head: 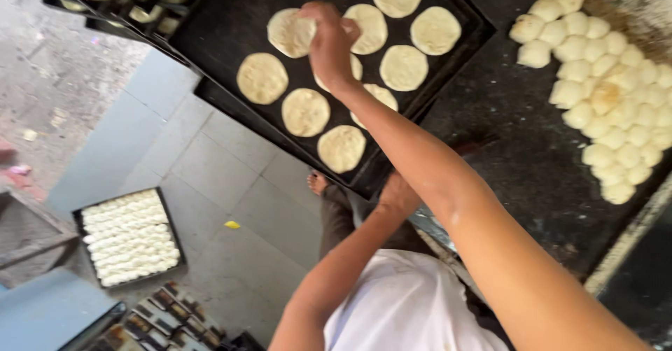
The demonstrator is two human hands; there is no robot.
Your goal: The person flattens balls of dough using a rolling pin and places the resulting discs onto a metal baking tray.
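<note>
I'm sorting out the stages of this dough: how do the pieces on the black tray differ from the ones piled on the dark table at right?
The flattened dough discs are thin, wide rounds, while the dough balls are small, plump lumps. The discs lie spaced apart on the black tray; the balls crowd together, touching, on the dark table. The right hand holds one disc above the tray; no hand touches the balls. Both are pale, floury dough.
</note>
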